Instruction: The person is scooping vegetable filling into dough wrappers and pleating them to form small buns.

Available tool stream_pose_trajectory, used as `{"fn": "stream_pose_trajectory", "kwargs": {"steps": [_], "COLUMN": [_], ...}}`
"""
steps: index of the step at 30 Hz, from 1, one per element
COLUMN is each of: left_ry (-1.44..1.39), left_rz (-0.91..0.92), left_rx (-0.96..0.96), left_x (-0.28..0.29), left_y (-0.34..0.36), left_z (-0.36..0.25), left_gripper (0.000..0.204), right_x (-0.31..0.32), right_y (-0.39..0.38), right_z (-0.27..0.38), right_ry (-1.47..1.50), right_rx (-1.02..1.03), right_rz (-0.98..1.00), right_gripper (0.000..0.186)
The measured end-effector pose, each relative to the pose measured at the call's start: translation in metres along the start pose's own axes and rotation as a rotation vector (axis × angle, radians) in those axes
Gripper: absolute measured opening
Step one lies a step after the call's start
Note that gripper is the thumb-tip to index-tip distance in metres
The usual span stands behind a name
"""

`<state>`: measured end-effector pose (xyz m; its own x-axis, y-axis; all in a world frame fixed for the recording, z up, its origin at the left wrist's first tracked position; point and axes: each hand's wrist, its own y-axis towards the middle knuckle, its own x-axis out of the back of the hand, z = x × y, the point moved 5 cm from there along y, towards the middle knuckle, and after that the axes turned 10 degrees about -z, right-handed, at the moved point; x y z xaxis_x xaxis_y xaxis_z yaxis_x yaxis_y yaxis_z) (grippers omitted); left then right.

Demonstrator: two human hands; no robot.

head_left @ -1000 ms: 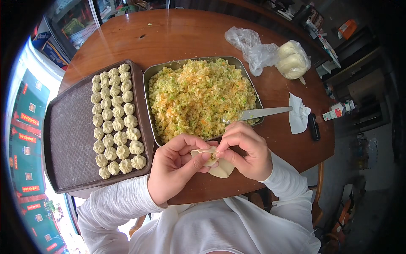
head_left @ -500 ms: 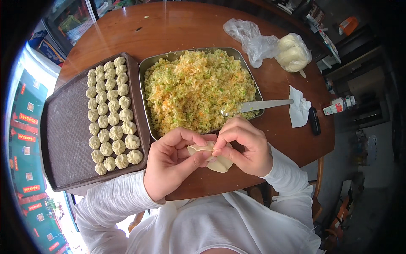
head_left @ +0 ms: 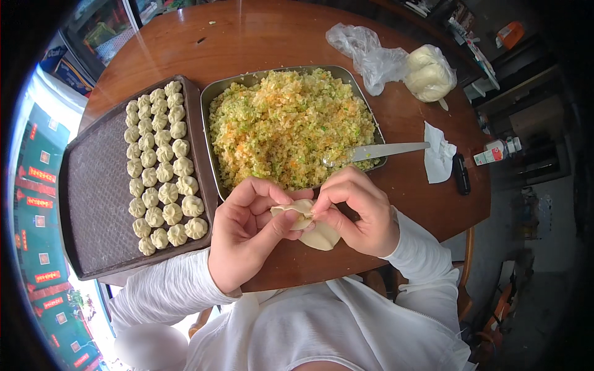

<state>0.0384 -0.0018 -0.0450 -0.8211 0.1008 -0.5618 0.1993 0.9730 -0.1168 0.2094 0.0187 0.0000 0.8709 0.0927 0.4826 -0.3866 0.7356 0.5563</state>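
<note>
A partly folded dough wrapper (head_left: 296, 214), its edge gathered, is held between both hands above the table's near edge. My left hand (head_left: 241, 241) cups it from the left, thumb and index finger closed on its rim. At its right edge my right hand (head_left: 364, 216) pinches the dough between thumb and index finger. A pale flat piece of dough (head_left: 322, 237) shows just below; whether it joins the held wrapper I cannot tell. Behind the hands stands a metal pan (head_left: 206, 133) heaped with chopped vegetable filling (head_left: 288, 127). A flat metal spatula (head_left: 393, 150) rests in it, handle to the right.
Rows of pleated buns (head_left: 165, 171) fill the right part of a dark baking tray (head_left: 99, 191) on the left. Dough in a plastic bag (head_left: 430, 74) lies at the far right. Nearer are a paper tissue (head_left: 438, 154), a black object (head_left: 461, 175) and a labelled bottle (head_left: 497, 151).
The fingers have shifted slightly along the wrapper's rim, and more of its gathered edge shows. The view has moved a little; tray, pan and spatula stay put.
</note>
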Motion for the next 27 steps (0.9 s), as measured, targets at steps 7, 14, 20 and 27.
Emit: {"fn": "stream_pose_trajectory", "kwargs": {"steps": [7, 14, 20, 27], "left_ry": [0.098, 0.183, 0.195, 0.199], "left_rz": [0.014, -0.037, -0.036, -0.022], "left_rx": [-0.083, -0.063, -0.031, -0.012], "left_x": [0.0004, -0.0004, -0.0001, -0.0007], "left_y": [-0.0013, -0.0034, -0.0034, -0.0017], "left_z": [-0.0006, -0.0035, -0.0009, 0.0012], "left_gripper": [0.016, 0.015, 0.021, 0.018], "right_x": [-0.0016, -0.0019, -0.0018, -0.0017], "right_y": [-0.0012, -0.0012, -0.0028, -0.0035], "right_z": [0.0049, 0.0046, 0.0039, 0.0029], "right_ry": [-0.076, -0.086, -0.077, -0.009], "right_rx": [0.170, 0.168, 0.240, 0.153], "right_rz": [0.003, 0.014, 0.001, -0.082], "right_gripper": [0.018, 0.018, 0.018, 0.021]}}
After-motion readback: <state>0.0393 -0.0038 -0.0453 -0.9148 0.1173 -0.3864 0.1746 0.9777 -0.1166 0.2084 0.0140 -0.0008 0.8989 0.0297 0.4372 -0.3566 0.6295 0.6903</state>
